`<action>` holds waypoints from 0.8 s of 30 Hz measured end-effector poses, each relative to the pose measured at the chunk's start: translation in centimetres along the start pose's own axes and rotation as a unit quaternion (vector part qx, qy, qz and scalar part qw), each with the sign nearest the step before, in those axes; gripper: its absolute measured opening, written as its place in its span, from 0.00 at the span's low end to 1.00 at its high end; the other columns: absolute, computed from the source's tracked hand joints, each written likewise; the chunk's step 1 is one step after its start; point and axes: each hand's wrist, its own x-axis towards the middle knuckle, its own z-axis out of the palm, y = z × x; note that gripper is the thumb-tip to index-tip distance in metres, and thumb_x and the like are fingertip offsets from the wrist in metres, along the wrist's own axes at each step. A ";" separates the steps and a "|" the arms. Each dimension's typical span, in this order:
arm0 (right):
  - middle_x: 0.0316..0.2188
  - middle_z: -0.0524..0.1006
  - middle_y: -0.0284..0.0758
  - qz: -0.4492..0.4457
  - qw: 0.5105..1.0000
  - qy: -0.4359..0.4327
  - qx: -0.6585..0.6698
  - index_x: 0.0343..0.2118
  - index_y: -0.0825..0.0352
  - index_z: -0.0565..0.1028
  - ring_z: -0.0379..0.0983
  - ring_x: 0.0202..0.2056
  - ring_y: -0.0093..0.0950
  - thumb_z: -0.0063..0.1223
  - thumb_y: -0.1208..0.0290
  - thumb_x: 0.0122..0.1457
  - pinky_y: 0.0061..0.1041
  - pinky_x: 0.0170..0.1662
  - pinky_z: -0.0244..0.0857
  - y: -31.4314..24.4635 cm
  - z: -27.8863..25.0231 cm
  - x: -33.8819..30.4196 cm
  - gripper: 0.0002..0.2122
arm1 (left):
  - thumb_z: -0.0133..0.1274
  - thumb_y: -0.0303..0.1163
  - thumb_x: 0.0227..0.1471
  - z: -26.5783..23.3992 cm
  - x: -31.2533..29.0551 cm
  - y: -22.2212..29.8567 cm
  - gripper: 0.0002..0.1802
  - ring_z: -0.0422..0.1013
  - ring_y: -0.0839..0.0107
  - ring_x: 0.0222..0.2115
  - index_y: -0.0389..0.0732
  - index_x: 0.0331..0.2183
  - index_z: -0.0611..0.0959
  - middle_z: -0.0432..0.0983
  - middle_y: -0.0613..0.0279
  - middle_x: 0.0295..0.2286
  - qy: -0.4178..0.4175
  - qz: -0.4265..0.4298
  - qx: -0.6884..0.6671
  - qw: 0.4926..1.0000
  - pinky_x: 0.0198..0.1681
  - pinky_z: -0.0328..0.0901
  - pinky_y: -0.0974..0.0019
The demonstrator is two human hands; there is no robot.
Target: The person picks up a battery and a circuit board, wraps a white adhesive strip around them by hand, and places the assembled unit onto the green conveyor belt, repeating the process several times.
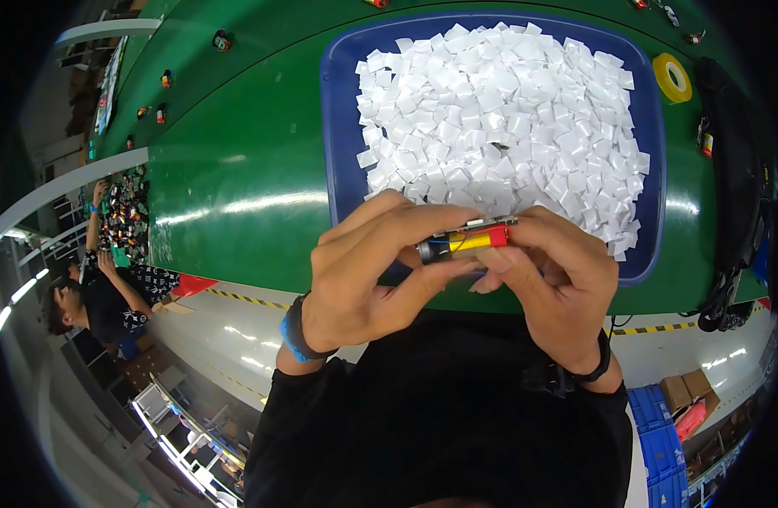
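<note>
Between my two hands, over the near edge of a blue tray [345,182], is a small electronic assembly [469,240] with a red, yellow and black cylinder, a thin wire and a flat board along its top. My left hand [368,267] pinches its black end between thumb and fingers. On the red end, my right hand [558,267] has its thumb below and fingers behind. White square pieces [499,110], sheet-like and glossy, lie heaped in the tray just beyond my fingers. The fingers hide part of the assembly.
A yellow tape roll [673,78] lies right of the tray, beside a black bag [736,186]. Small assemblies [161,113] are scattered on the green table [245,169]. At the far left, another person [110,296] reaches toward a pile of parts [125,212]. Blue crates [660,440] stand lower right.
</note>
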 end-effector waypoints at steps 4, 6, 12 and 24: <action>0.27 0.79 0.38 0.016 1.000 -0.005 -0.021 0.36 0.74 0.79 0.77 0.23 0.22 0.64 0.79 0.54 0.17 0.26 0.69 -0.5 -0.3 0.5 0.08 | 0.66 0.22 0.45 0.6 0.6 1.0 0.18 0.72 0.72 0.26 0.31 0.41 0.82 0.81 0.57 0.35 0.012 -0.046 -0.003 0.999 0.21 0.69 0.73; 0.28 0.78 0.39 -0.007 0.998 -0.030 -0.046 0.38 0.75 0.78 0.77 0.25 0.23 0.62 0.80 0.55 0.17 0.27 0.69 -0.7 -0.9 0.6 0.09 | 0.65 0.22 0.45 0.3 0.9 1.3 0.17 0.72 0.72 0.26 0.31 0.40 0.83 0.81 0.58 0.34 0.020 -0.061 -0.001 0.998 0.21 0.69 0.73; 0.32 0.77 0.40 -0.017 0.990 -0.115 -0.074 0.44 0.75 0.76 0.76 0.30 0.25 0.60 0.82 0.53 0.19 0.31 0.69 -1.9 -2.1 1.0 0.15 | 0.64 0.25 0.48 -2.3 3.2 0.5 0.18 0.73 0.77 0.28 0.32 0.42 0.81 0.82 0.57 0.33 -0.085 0.032 0.063 0.994 0.25 0.68 0.77; 0.34 0.78 0.39 -0.016 0.971 -0.119 -0.206 0.44 0.69 0.78 0.77 0.30 0.27 0.66 0.81 0.49 0.20 0.31 0.71 -2.5 -2.6 0.0 0.17 | 0.56 0.45 0.58 -17.4 19.9 -22.6 0.22 0.73 0.75 0.35 0.38 0.47 0.80 0.81 0.60 0.35 0.079 0.007 0.393 0.916 0.37 0.67 0.69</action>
